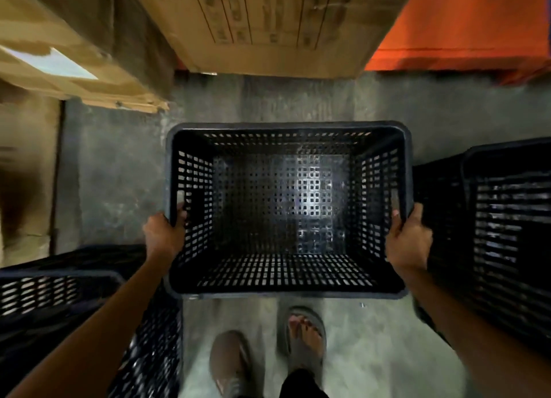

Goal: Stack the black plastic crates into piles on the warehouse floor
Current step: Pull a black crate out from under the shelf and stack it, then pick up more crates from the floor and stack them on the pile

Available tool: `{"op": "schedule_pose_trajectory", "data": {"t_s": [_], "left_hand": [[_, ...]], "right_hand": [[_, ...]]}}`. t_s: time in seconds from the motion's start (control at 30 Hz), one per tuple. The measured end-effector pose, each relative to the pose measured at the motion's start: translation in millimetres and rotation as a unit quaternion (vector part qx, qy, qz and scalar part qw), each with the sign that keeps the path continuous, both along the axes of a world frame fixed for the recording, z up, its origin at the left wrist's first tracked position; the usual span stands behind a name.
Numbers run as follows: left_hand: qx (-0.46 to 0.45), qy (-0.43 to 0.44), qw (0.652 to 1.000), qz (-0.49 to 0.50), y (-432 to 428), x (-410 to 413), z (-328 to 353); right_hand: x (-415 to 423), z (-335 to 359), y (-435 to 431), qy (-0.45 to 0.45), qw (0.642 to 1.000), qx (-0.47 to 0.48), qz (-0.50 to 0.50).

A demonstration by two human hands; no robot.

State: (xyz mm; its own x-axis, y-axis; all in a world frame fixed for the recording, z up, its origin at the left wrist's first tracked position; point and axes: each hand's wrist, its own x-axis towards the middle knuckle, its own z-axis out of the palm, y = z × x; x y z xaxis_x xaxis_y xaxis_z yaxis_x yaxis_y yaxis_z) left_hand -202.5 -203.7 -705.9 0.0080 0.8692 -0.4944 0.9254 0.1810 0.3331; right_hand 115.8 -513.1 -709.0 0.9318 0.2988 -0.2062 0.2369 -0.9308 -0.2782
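Note:
A black perforated plastic crate [286, 289] fills the middle of the head view, open side up, held above the concrete floor. My left hand [163, 236] grips its left rim near the handle slot. My right hand [408, 239] grips the right rim the same way. A second black crate [512, 233] stands at the right edge, close to the held one. A third black crate [59, 302] sits at the lower left, partly under my left forearm. All three look empty.
Large cardboard boxes [262, 25] stand ahead and a torn one [59, 63] at the left. An orange surface [471, 25] lies at the top right. Grey concrete floor [119, 174] shows between them. My sandalled feet [268, 362] are below the crate.

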Motion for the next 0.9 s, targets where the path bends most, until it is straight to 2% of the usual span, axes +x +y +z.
{"op": "schedule_pose_trajectory", "data": {"t_s": [0.13,0.27,0.33,0.43,0.6,0.8,0.9], "left_hand": [[-0.004,0.008,1.0,-0.011,4,0,-3],[-0.094,0.056,0.993,-0.048,7,8,30],[-0.123,0.08,0.988,-0.052,6,9,58],[-0.142,0.074,0.985,-0.069,-3,17,135],[-0.147,0.006,0.985,-0.088,-22,18,306],[-0.083,-0.039,0.995,-0.047,3,-11,482],[-0.047,-0.071,0.996,-0.013,33,-26,545]], "right_hand": [[4,-1,2,0.044,0.999,-0.016,-0.004],[9,40,7,0.174,0.98,-0.095,-0.006],[7,69,12,0.193,0.972,-0.131,0.019],[-14,142,30,0.211,0.964,-0.145,0.076],[-71,297,83,0.299,0.924,-0.097,0.216],[-113,465,165,0.255,0.906,-0.034,0.337],[-120,532,215,0.216,0.901,-0.006,0.375]]}}
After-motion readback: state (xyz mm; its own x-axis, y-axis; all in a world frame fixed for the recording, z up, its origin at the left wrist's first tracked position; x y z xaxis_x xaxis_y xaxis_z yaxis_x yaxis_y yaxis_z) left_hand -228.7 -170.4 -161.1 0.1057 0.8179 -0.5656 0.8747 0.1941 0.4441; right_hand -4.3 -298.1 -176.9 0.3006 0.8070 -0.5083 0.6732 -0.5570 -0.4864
